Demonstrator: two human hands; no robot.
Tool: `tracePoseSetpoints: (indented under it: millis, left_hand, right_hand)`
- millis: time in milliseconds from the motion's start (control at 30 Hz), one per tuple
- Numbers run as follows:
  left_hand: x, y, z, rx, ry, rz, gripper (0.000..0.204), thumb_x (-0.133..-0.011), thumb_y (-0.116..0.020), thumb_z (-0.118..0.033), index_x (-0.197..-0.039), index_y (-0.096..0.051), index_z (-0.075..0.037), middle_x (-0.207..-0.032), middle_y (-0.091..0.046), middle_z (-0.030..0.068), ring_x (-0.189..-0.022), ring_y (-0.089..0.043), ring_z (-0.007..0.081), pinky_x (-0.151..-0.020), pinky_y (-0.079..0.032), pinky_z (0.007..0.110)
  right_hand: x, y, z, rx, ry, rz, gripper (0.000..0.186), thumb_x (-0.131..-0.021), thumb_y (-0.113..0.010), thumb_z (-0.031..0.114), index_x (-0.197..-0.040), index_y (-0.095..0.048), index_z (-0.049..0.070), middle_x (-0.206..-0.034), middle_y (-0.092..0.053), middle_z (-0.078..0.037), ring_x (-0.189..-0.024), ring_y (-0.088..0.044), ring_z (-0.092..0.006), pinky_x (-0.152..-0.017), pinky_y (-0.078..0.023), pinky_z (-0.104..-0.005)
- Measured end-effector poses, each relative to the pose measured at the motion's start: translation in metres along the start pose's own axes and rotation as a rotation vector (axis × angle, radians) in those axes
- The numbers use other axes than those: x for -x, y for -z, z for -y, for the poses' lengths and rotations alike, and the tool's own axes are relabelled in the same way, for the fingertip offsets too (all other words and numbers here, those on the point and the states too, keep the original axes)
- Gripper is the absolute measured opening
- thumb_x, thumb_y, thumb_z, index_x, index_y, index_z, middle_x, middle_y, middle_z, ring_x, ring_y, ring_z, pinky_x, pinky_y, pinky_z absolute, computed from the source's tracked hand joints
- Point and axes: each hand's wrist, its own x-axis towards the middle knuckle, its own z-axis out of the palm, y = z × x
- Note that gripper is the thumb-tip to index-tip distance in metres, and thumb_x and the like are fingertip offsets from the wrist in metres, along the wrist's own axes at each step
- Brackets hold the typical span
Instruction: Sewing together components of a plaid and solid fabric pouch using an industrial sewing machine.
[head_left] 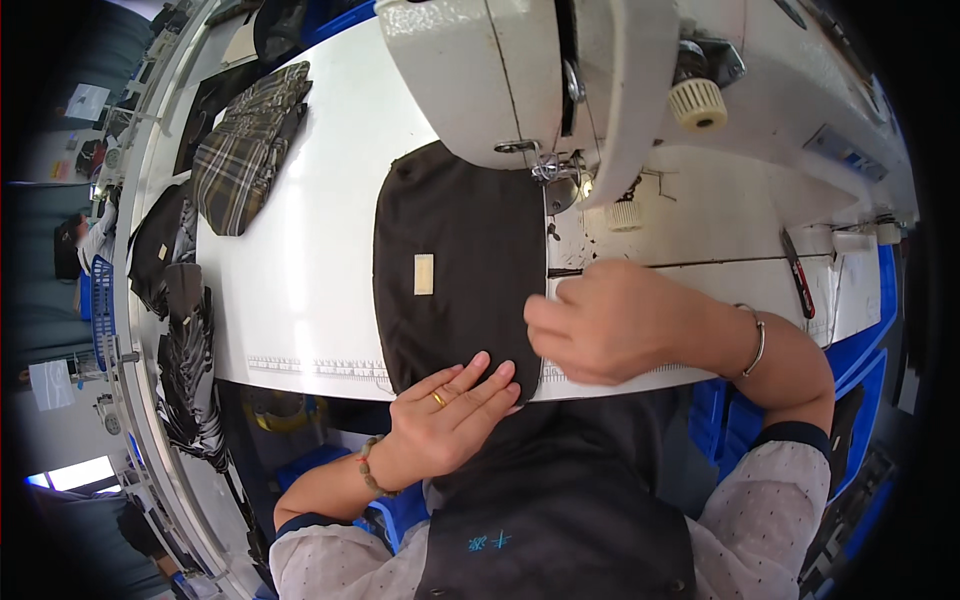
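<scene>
Two hands work one dark fabric panel (455,280) on the white worktop (310,250), its far edge under the sewing machine (520,70) presser foot (545,170). Plaid fabric pieces (245,145) lie well apart at the left. The left hand (450,410) presses flat, fingers together, on the panel's near edge; the right hand (590,320) pinches its right edge. Uneven pressure could skew the seam, and fingers nearing the needle risk a prick. A small pale label (424,274) sits mid-panel.

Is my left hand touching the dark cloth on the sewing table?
Touching. The head view shows the left hand lying flat, fingers spread, on the near edge of the dark cloth, with no gap between them.
</scene>
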Motion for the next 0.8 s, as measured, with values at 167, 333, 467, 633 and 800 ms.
tracePoseSetpoints:
  millis: [167,333,467,633,800]
  left_hand:
    - [-0.001,0.003,0.004,0.175,0.090,-0.021,0.022,-0.077,-0.082,-0.014,-0.096,-0.075,-0.007,-0.104,-0.077,0.0092,-0.099,-0.075,0.0231,-0.080,-0.059,0.032]
    - [-0.014,0.013,0.005,0.222,0.087,0.037,0.021,-0.077,-0.081,-0.011,-0.096,-0.074,-0.004,-0.099,-0.077,0.0089,-0.094,-0.075,0.0243,-0.077,-0.060,0.033]
    - [-0.035,0.024,0.010,0.275,0.083,0.154,0.025,-0.079,-0.076,-0.008,-0.103,-0.072,-0.003,-0.104,-0.074,0.0095,-0.097,-0.073,0.0251,-0.082,-0.059,0.034]
    - [-0.055,0.001,0.019,0.099,0.063,0.159,0.048,-0.082,-0.074,-0.014,-0.129,-0.065,-0.008,-0.135,-0.059,0.0119,-0.128,-0.056,0.0322,-0.101,-0.049,0.046]
    - [-0.055,-0.009,0.020,0.026,0.054,0.242,0.051,-0.085,-0.071,-0.023,-0.135,-0.063,-0.015,-0.136,-0.059,0.0083,-0.131,-0.052,0.0319,-0.106,-0.040,0.060]
  right_hand:
    - [0.003,-0.020,0.036,0.193,0.144,-0.150,0.013,-0.075,-0.066,0.018,-0.072,-0.061,0.007,-0.081,-0.059,-0.004,-0.058,-0.053,-0.0105,-0.047,-0.038,-0.0233]
    - [0.005,-0.025,0.048,0.308,0.199,-0.201,0.013,-0.072,-0.064,0.011,-0.076,-0.068,-0.001,-0.073,-0.068,-0.018,-0.050,-0.056,-0.0129,-0.044,-0.037,-0.0222]
    - [0.006,-0.026,0.054,0.379,0.193,-0.192,0.020,-0.066,-0.063,0.018,-0.068,-0.064,-0.002,-0.070,-0.067,-0.022,-0.054,-0.061,-0.0201,-0.045,-0.045,-0.0261]
    - [0.007,-0.020,0.057,0.332,0.195,-0.133,0.023,-0.067,-0.063,0.018,-0.068,-0.067,-0.004,-0.070,-0.067,-0.026,-0.050,-0.060,-0.0201,-0.041,-0.044,-0.0275]
    - [0.009,-0.024,0.055,0.360,0.155,-0.137,0.022,-0.068,-0.062,0.017,-0.069,-0.067,-0.005,-0.070,-0.065,-0.027,-0.048,-0.058,-0.0195,-0.040,-0.044,-0.0276]
